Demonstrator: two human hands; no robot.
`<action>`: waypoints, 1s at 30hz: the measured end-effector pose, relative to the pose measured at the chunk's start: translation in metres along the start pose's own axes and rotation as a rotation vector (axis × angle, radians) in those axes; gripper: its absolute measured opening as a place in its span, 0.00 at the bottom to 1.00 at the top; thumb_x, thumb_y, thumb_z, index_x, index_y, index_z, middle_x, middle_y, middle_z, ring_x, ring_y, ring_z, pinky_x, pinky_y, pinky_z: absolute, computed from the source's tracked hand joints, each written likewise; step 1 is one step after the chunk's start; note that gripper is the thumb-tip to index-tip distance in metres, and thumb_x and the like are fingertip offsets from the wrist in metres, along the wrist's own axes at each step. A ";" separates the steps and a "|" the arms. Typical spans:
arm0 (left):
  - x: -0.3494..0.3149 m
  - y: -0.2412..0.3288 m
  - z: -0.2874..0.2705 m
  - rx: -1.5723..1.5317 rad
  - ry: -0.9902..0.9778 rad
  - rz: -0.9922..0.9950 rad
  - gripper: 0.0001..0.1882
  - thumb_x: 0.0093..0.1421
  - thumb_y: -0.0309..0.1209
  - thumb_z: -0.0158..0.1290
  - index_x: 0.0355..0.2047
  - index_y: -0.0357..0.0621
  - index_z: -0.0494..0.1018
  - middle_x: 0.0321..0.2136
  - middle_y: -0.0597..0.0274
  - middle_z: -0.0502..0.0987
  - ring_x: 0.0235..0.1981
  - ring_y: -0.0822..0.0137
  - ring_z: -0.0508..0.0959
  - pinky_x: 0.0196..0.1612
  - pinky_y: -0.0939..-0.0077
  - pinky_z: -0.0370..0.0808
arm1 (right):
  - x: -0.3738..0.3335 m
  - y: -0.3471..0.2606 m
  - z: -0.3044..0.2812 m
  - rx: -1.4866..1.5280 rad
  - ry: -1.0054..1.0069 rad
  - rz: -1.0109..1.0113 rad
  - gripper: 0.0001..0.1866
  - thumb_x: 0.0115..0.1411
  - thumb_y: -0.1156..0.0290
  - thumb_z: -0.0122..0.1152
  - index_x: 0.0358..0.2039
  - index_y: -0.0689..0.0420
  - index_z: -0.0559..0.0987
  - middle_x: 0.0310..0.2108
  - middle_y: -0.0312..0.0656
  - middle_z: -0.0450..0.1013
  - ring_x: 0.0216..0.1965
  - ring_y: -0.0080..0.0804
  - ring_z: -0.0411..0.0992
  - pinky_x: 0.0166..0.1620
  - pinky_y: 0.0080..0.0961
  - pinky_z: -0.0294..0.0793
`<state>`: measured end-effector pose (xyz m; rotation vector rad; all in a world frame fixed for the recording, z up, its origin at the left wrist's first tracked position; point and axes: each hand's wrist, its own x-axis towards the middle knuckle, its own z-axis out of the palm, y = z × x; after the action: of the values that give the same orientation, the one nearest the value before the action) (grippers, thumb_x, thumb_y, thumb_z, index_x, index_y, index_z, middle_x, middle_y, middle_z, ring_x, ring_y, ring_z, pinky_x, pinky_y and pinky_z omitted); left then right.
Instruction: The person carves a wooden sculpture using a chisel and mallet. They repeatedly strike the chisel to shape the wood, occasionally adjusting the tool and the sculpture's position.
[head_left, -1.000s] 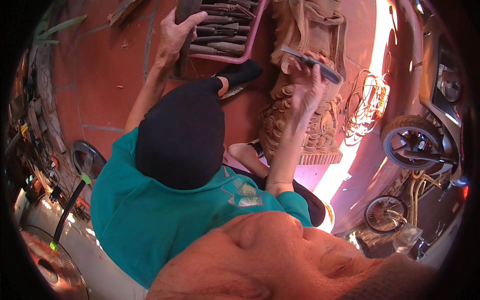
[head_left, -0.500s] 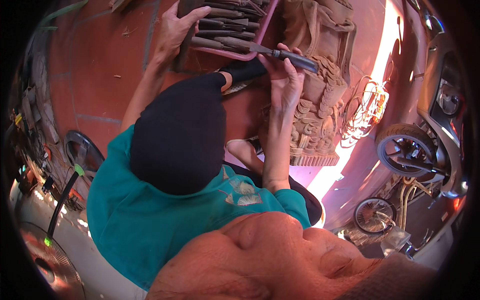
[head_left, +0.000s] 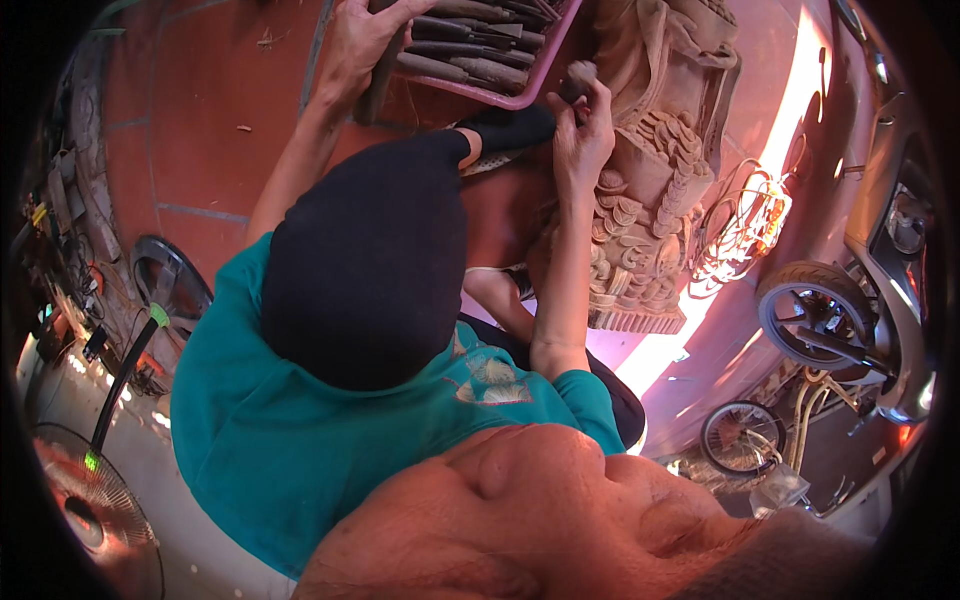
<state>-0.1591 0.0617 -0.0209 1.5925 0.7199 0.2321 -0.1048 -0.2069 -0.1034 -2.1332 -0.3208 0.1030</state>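
My left hand [head_left: 362, 45] is at the top edge, its fingers round a dark wooden bar [head_left: 372, 92] beside a pink tray [head_left: 522, 101]. Several dark-handled carving tools [head_left: 470, 60] lie side by side in that tray. To the tray's right, my right hand [head_left: 584, 135] is closed on a chisel [head_left: 575, 88]. The chisel points nearly end-on, so its blade is hard to make out. Just right of this hand lies a brown wood carving [head_left: 645, 215] with folded drapery and rounded, scale-like relief.
Red tiles [head_left: 210, 130] cover the floor. A coiled cable [head_left: 745, 225] lies right of the carving in a strip of sunlight. Farther right stand a motorbike [head_left: 835, 310] and a bicycle wheel [head_left: 742, 438]. At lower left is a fan [head_left: 95, 515].
My right hand has turned and closed more around the chisel, which lay crosswise before and now points nearly end-on. The tray and carving appear slightly farther right and up in the view.
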 end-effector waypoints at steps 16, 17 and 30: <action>0.019 -0.056 -0.003 -0.145 -0.056 -0.023 0.15 0.60 0.37 0.68 0.40 0.43 0.77 0.24 0.72 0.76 0.21 0.82 0.75 0.23 0.85 0.74 | 0.034 0.018 0.110 -0.449 -0.139 -0.509 0.25 0.52 0.70 0.70 0.52 0.43 0.82 0.45 0.32 0.76 0.51 0.38 0.70 0.54 0.40 0.67; 0.019 -0.057 -0.003 -0.141 -0.056 -0.023 0.15 0.60 0.37 0.68 0.40 0.43 0.77 0.24 0.72 0.76 0.21 0.82 0.75 0.23 0.85 0.73 | 0.033 0.018 0.115 -0.432 -0.074 -0.537 0.22 0.52 0.71 0.67 0.50 0.44 0.82 0.45 0.34 0.76 0.50 0.39 0.70 0.54 0.41 0.66; 0.014 -0.057 0.004 -0.156 -0.080 -0.053 0.14 0.60 0.38 0.68 0.38 0.46 0.77 0.23 0.74 0.74 0.22 0.84 0.72 0.25 0.85 0.70 | -0.007 0.007 0.147 -0.288 -0.035 -0.549 0.09 0.53 0.66 0.69 0.34 0.51 0.81 0.32 0.37 0.72 0.39 0.38 0.71 0.44 0.38 0.68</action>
<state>-0.1636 0.0663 -0.0790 1.4248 0.6644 0.1804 -0.1391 -0.0936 -0.1909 -2.2446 -0.9767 -0.2373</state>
